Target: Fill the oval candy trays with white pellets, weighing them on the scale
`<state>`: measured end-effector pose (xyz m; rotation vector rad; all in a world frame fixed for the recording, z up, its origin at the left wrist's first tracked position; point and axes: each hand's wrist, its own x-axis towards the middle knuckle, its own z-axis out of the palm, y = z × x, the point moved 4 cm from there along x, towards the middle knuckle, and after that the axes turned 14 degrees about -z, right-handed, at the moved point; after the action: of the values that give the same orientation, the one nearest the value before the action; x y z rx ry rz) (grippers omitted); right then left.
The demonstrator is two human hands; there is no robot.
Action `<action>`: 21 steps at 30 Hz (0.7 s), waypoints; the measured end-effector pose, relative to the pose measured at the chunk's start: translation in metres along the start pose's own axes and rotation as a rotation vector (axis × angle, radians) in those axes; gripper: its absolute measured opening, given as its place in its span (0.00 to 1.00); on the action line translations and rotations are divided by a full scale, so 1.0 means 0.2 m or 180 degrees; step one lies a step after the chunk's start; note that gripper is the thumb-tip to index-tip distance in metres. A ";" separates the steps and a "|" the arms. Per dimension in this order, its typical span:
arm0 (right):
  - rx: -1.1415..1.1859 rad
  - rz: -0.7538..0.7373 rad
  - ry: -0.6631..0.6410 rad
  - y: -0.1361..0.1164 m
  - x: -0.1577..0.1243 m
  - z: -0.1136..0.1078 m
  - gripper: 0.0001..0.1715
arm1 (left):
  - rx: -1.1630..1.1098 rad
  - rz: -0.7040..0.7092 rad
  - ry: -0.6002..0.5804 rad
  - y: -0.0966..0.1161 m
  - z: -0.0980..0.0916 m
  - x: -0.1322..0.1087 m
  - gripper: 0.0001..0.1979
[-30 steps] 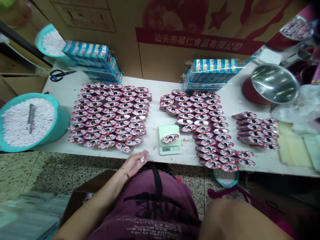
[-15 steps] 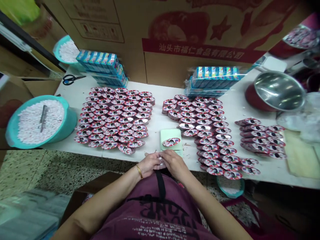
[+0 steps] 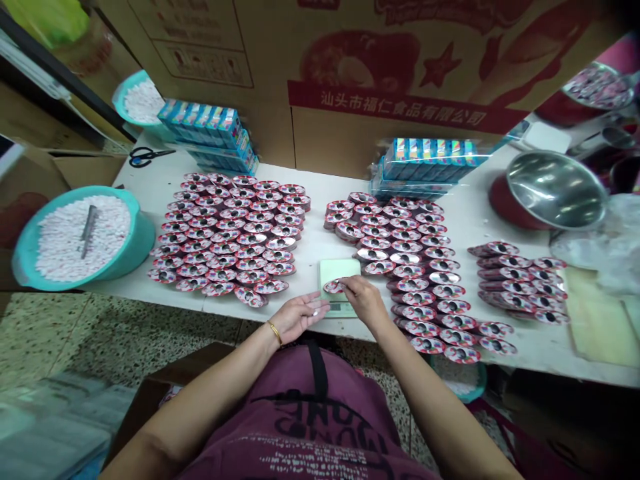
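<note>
A pale green scale (image 3: pixel 329 269) lies at the table's near edge, bearing one oval-topped red-and-white pack (image 3: pixel 332 287). Over the pack's right end, my right hand (image 3: pixel 367 301) is closed in a pinch, its fingertips at the pack's top. What those fingers hold, if anything, is hidden. My left hand (image 3: pixel 298 318) is open beside the scale, palm up, with a small white piece (image 3: pixel 315 312) lying on its fingers. Rows of similar packs with dark round holes stand in a left block (image 3: pixel 225 233) and a right block (image 3: pixel 410 270).
At the left, a turquoise tub (image 3: pixel 143 233) holds small white pieces and a metal scoop (image 3: pixel 89 230). Scissors (image 3: pixel 145 157) lie behind it. Blue boxes (image 3: pixel 430 160) in clear wrap stand before a large carton (image 3: pixel 345 137). A steel bowl (image 3: pixel 555 190) sits at right.
My hands have moved apart from each other. The right one has gone up and forward to the pack on the scale; the left has opened palm up beside the scale.
</note>
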<state>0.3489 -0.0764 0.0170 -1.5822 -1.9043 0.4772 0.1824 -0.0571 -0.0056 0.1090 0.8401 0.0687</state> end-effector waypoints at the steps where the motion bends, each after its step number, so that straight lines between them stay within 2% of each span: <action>1: -0.0068 0.0033 0.0026 0.02 -0.02 -0.01 0.12 | -0.0028 0.0012 0.0047 0.00 -0.03 -0.02 0.23; 5: -0.0166 0.0133 0.0327 0.05 -0.14 -0.11 0.13 | -0.0153 0.0144 0.0211 -0.02 -0.16 -0.08 0.21; 9: -0.0238 0.0461 0.0587 0.10 -0.29 -0.20 0.12 | -0.0265 0.0262 0.0659 -0.04 -0.32 -0.13 0.14; 12: -0.0270 0.0594 0.0694 0.13 -0.33 -0.23 0.11 | -0.0290 0.0307 0.0930 -0.05 -0.40 -0.15 0.10; 17: -0.0269 0.0581 0.0839 0.13 -0.27 -0.23 0.11 | -0.0158 0.0224 0.0794 -0.03 -0.38 -0.17 0.13; 21: -0.0230 0.0453 0.0644 0.12 -0.19 -0.18 0.12 | -0.0015 0.0254 0.0869 -0.03 -0.35 -0.17 0.12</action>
<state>0.3949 -0.1113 0.0199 -1.7505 -1.6822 0.2969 0.1083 -0.0616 -0.0276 0.1307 1.1083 0.1633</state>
